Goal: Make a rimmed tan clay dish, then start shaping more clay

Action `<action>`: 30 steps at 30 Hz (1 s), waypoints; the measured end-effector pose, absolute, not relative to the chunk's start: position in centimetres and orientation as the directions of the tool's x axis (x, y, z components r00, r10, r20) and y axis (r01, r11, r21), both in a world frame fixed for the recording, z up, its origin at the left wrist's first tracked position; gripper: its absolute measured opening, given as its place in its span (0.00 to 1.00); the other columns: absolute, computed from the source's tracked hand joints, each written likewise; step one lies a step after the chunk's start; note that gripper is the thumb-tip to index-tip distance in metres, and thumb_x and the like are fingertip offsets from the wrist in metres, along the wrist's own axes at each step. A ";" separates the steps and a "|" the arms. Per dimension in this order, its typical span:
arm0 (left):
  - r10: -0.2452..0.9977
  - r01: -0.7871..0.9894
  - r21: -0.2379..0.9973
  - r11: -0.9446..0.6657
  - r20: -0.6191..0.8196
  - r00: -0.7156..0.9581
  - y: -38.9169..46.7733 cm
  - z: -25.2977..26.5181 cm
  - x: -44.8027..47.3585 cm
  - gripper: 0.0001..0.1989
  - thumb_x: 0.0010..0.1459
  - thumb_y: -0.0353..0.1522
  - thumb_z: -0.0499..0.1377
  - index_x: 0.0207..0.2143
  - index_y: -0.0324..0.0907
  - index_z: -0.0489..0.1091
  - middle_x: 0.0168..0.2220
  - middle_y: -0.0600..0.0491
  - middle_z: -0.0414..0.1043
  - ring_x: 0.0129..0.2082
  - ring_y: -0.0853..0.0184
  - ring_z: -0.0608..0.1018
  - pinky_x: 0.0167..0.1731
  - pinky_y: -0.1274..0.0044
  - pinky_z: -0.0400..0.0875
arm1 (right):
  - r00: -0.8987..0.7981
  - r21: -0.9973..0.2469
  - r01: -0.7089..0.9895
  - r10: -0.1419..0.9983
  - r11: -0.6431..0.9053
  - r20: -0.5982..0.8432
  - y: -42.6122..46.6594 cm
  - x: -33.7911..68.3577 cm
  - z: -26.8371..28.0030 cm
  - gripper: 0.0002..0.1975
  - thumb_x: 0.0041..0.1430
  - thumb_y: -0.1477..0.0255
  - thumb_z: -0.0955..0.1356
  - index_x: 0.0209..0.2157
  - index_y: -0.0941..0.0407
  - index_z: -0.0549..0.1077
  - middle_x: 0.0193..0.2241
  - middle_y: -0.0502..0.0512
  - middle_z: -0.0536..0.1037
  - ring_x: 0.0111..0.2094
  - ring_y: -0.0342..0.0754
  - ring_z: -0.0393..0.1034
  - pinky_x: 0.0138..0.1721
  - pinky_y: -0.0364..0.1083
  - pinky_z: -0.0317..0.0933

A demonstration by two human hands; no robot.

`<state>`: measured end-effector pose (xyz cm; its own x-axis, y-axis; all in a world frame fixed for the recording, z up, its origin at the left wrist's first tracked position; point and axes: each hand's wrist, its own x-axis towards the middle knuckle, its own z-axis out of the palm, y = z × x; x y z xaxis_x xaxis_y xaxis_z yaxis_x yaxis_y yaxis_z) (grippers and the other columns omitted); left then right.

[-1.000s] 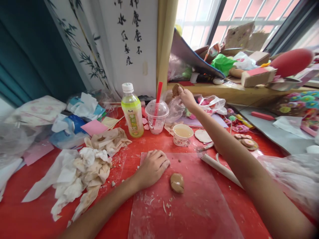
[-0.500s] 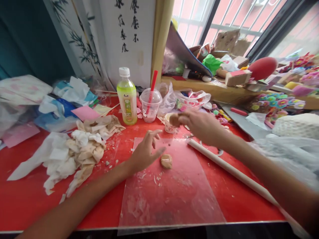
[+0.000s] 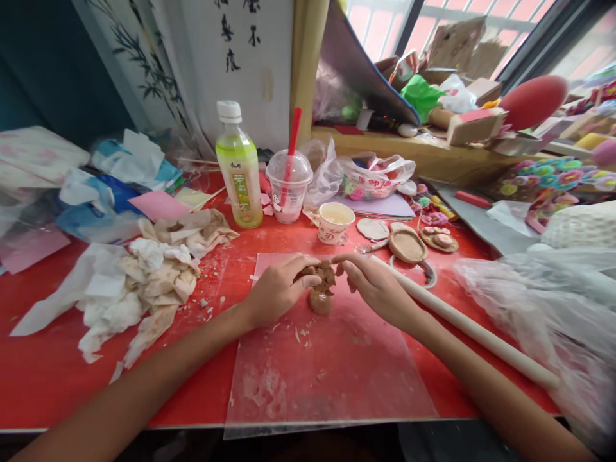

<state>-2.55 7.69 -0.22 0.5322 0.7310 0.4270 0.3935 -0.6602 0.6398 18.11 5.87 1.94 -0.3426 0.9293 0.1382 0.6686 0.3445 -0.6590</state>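
A rough brown lump of clay point(image 3: 323, 276) is in my left hand point(image 3: 279, 287), whose thumb and fingers close around its left side. My right hand point(image 3: 373, 285) comes in from the other side, fingers bent and apart, its fingertips at the lump's upper right edge. Just below the lump, a smaller smooth piece of clay point(image 3: 320, 304) lies on a clear plastic sheet point(image 3: 337, 378). Behind the hands stands a paper cup point(image 3: 335, 223) with pale liquid in it.
A long pale tube point(image 3: 471, 321) lies slantwise at the right, near round clay discs point(image 3: 408, 245) and a crumpled plastic bag point(image 3: 524, 308). A drink bottle point(image 3: 238, 170) and a lidded plastic cup point(image 3: 289, 186) with a red straw stand behind. Crumpled tissues point(image 3: 154, 276) lie left.
My right hand has come back from the paper cup toward me. The clay lump it held there is now in my left hand, above the smaller piece. The view has shifted slightly.
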 end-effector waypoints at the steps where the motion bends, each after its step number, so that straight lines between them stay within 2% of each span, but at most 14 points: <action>1: 0.730 0.391 0.642 -0.660 0.423 0.537 7.7 -0.2 -2.5 0.10 0.60 0.28 0.55 0.45 0.40 0.68 0.37 0.54 0.73 0.37 0.71 0.74 0.40 0.78 0.68 | -0.332 -0.715 0.623 0.935 0.317 0.125 5.9 18.2 1.7 0.19 0.66 0.62 0.55 0.46 0.58 0.67 0.35 0.56 0.74 0.28 0.42 0.66 0.31 0.44 0.60; 4: 0.738 0.398 0.651 -0.646 0.401 0.542 7.4 -0.3 -2.4 0.09 0.60 0.27 0.55 0.44 0.40 0.68 0.37 0.53 0.72 0.38 0.70 0.74 0.40 0.78 0.68 | -0.377 -0.800 0.532 0.924 0.278 0.070 5.4 18.0 1.4 0.20 0.61 0.61 0.62 0.50 0.58 0.65 0.36 0.56 0.74 0.26 0.41 0.66 0.29 0.43 0.62; 8: 0.767 0.407 0.673 -0.618 0.404 0.498 6.3 -0.4 -2.0 0.08 0.62 0.29 0.53 0.44 0.40 0.66 0.38 0.52 0.72 0.39 0.69 0.74 0.41 0.77 0.69 | -0.369 -0.814 0.530 0.929 0.238 0.031 4.4 17.3 1.4 0.22 0.55 0.65 0.68 0.51 0.56 0.66 0.33 0.52 0.74 0.26 0.41 0.66 0.28 0.42 0.61; 14: 0.832 0.458 0.734 -0.501 0.263 0.489 5.2 0.0 -1.5 0.13 0.63 0.37 0.49 0.49 0.43 0.60 0.43 0.50 0.72 0.42 0.66 0.75 0.40 0.73 0.70 | -0.300 -0.820 0.536 0.953 0.201 0.037 3.5 17.0 1.1 0.17 0.59 0.67 0.64 0.50 0.57 0.67 0.31 0.53 0.75 0.26 0.43 0.67 0.28 0.44 0.61; 17: 0.842 0.445 0.765 -0.466 0.228 0.490 5.1 0.3 -1.4 0.15 0.63 0.39 0.50 0.49 0.44 0.59 0.41 0.52 0.73 0.40 0.66 0.76 0.39 0.74 0.70 | -0.315 -0.828 0.515 0.947 0.220 0.056 3.4 17.1 0.8 0.15 0.60 0.66 0.64 0.47 0.56 0.68 0.29 0.52 0.74 0.28 0.44 0.68 0.28 0.43 0.60; 22: 0.835 0.333 0.848 -0.413 0.207 0.510 4.9 0.7 -1.3 0.08 0.63 0.36 0.50 0.43 0.43 0.60 0.35 0.54 0.75 0.34 0.69 0.78 0.34 0.77 0.71 | -0.354 -0.891 0.382 0.929 0.247 0.106 3.5 17.4 0.1 0.13 0.61 0.67 0.63 0.45 0.58 0.67 0.28 0.52 0.73 0.28 0.43 0.68 0.27 0.42 0.59; 30: 0.864 0.221 0.933 -0.284 0.149 0.481 4.8 0.2 -1.1 0.07 0.62 0.34 0.51 0.41 0.43 0.57 0.37 0.52 0.75 0.35 0.69 0.79 0.34 0.77 0.72 | -0.411 -0.966 0.161 0.904 0.201 0.120 3.8 17.6 -0.2 0.12 0.62 0.66 0.64 0.43 0.58 0.67 0.29 0.50 0.72 0.26 0.39 0.67 0.26 0.40 0.59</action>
